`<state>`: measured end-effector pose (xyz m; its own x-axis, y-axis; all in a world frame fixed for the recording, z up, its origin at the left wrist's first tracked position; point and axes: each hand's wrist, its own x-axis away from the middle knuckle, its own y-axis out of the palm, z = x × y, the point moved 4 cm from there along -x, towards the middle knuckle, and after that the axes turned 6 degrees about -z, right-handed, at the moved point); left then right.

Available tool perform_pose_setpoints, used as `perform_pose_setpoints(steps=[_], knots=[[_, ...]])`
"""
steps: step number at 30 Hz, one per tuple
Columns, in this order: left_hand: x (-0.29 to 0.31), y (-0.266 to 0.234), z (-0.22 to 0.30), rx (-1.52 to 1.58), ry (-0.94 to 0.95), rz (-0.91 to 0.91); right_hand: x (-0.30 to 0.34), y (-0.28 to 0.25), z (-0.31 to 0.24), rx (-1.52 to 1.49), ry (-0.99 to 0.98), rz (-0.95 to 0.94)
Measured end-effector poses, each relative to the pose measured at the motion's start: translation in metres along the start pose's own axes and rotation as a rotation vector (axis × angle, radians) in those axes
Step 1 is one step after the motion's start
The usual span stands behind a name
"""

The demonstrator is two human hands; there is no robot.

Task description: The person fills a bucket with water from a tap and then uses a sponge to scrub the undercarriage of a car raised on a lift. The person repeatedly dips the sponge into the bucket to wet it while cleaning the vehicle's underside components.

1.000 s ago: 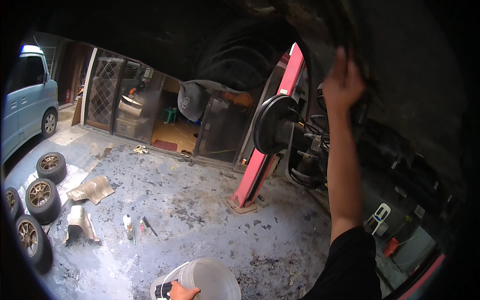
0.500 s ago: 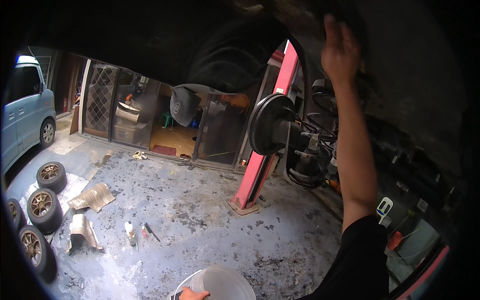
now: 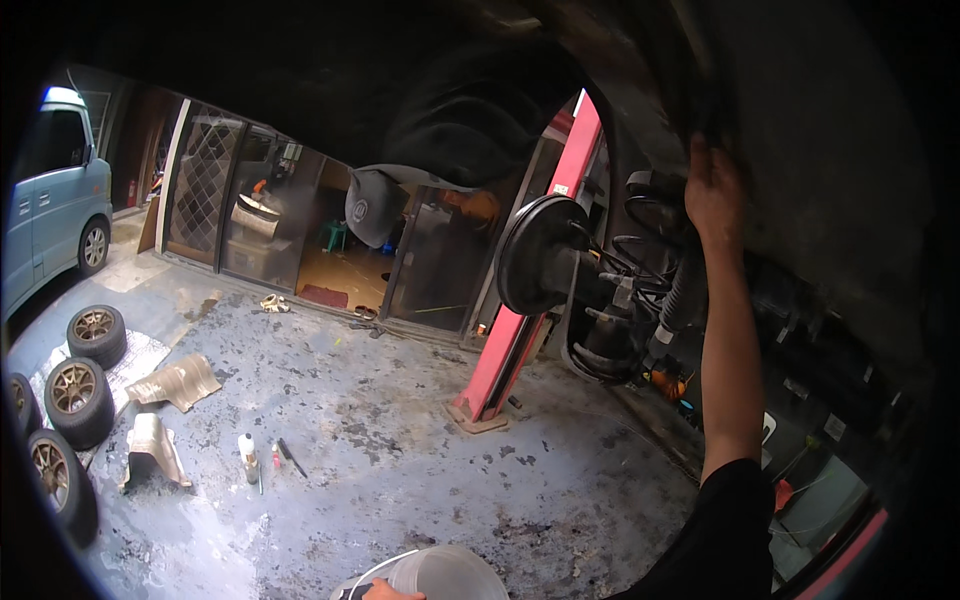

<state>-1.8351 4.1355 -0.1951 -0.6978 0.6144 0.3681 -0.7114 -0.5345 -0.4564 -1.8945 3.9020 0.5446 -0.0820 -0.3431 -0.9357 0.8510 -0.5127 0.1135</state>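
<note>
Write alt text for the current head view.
A person's right hand reaches up beneath a raised vehicle's dark body; the left hand is at a bucket's rim below. Beyond are a red post and bronze-spoked wheels on worn floor.

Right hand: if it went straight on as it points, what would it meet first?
The right hand would probably meet the dark wheel-well surface just ahead; shadow leaves depth and any contact unclear.

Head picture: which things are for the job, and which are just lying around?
Seemingly for the job:
plastic bucket, at left hand
wheel well, by right hand

Seemingly lying around:
bronze-spoked wheels
white-topped bottle
pale footwear
</note>
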Motion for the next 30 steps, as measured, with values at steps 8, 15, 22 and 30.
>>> perform_pose_setpoints(steps=[8,15,22,30], knots=[[-0.005,0.002,-0.017,-0.006,0.006,0.090,-0.007,0.001,-0.046,-0.463,-0.082,0.173],[-0.003,-0.009,-0.017,-0.059,0.007,0.101,-0.014,0.014,-0.057,-0.498,-0.085,0.172],[-0.011,-0.001,-0.023,0.021,0.090,0.197,-0.007,0.023,-0.022,0.205,-0.415,0.394],[-0.007,-0.011,-0.003,0.016,0.027,0.030,0.012,0.007,-0.047,-0.324,-0.185,0.346]])
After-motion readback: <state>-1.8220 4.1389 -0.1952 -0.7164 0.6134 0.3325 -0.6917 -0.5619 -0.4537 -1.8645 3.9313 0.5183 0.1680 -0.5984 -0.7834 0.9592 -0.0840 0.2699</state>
